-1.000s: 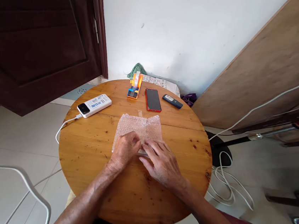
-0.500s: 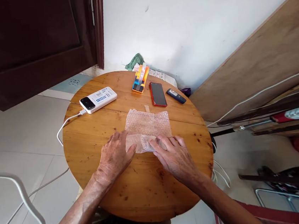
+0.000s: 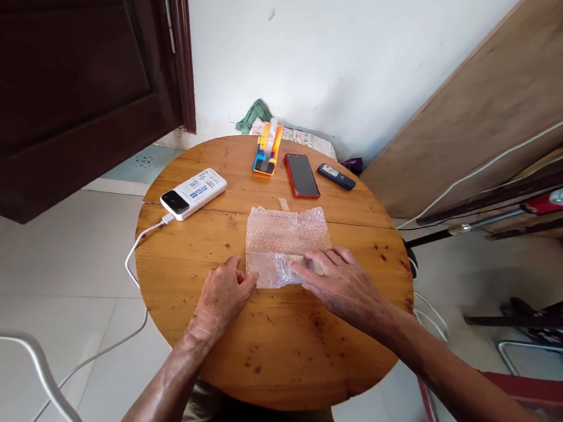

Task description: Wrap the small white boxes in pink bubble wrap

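Note:
A sheet of bubble wrap [image 3: 286, 227] lies on the round wooden table [image 3: 276, 352], its near edge folded over a small flat item [image 3: 296, 265] that shows only in part. My right hand [image 3: 336, 276] rests on the folded part at the right, fingers stretched out over the item and pressing it down. At the wrap's left edge is my left hand [image 3: 225, 289], its fingers loosely bent. Its thumb stands apart from them, with the tip at the corner of the fold. A small strip of tape [image 3: 283, 205] is near the far edge of the wrap.
Along the table's far side are a white power bank [image 3: 194, 193] with a cable, an orange tape dispenser [image 3: 268, 148], a red-edged phone [image 3: 302, 175] and a dark blue remote-like device [image 3: 336, 176]. Behind stand a white wall [image 3: 324, 45] and a dark door [image 3: 56, 80].
My left hand's fingers have drawn in and lie a little off the wrap. My right hand stays on the fold, its fingers slightly shifted. The whole view has moved slightly.

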